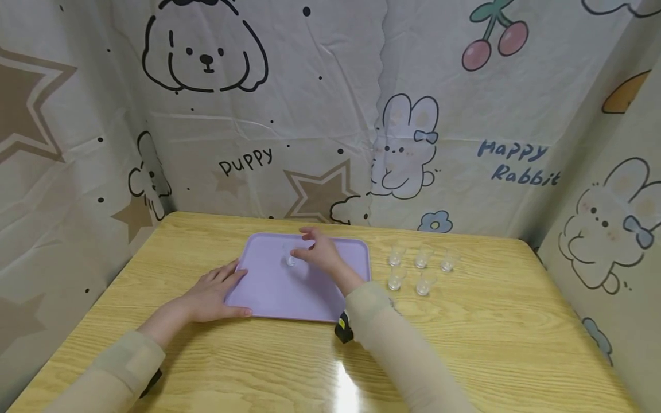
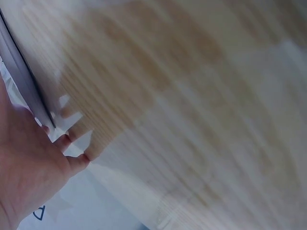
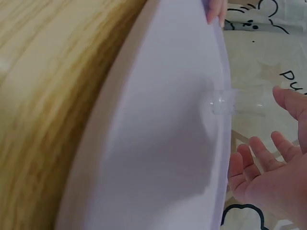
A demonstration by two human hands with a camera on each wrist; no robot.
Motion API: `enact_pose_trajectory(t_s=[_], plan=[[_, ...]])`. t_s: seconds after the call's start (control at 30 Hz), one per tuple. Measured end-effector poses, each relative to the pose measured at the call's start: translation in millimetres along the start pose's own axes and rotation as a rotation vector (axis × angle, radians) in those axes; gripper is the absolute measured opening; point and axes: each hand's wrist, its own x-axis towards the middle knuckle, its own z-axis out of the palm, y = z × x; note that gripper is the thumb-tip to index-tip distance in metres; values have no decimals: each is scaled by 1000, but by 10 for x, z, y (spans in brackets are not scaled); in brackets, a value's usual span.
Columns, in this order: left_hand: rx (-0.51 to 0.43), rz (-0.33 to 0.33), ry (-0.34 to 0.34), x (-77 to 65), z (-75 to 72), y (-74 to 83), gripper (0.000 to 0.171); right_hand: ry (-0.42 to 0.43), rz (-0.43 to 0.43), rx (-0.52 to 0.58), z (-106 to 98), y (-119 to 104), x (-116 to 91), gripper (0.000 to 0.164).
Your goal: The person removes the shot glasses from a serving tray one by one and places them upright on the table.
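A lilac tray (image 1: 279, 295) lies on the wooden table. On it, toward the back, stands a small clear cup (image 1: 291, 260), upright. My right hand (image 1: 321, 252) is over the tray beside this cup, fingers spread apart. In the right wrist view the thumb is close to the rim of the clear cup (image 3: 247, 101), and the other fingers stand off from it. My left hand (image 1: 214, 292) rests at the tray's left edge, with fingers extended and the thumb at the near left corner. The left wrist view has its fingertips by the tray's edge (image 2: 29, 76).
Several more clear cups (image 1: 395, 279) stand in two rows on the table (image 1: 496, 332) just right of the tray. Something clear shows partly behind the right sleeve (image 1: 369, 304). A printed cloth (image 1: 320, 115) hangs along the table's back and sides.
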Motion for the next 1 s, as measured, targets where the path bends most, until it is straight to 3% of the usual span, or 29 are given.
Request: enact_pose_trajectory(t_s=[0.33,0.57,1.0], plan=[[2,11,23,37,80,-57,103,10,-61,-30,135,95,63,48],[0,-5,17,24,43,-36,103,34,-72,-59,172,114,54,35],[-4,-7,9,5,4,5,102,46,-73,-76,91,47,-5,34]])
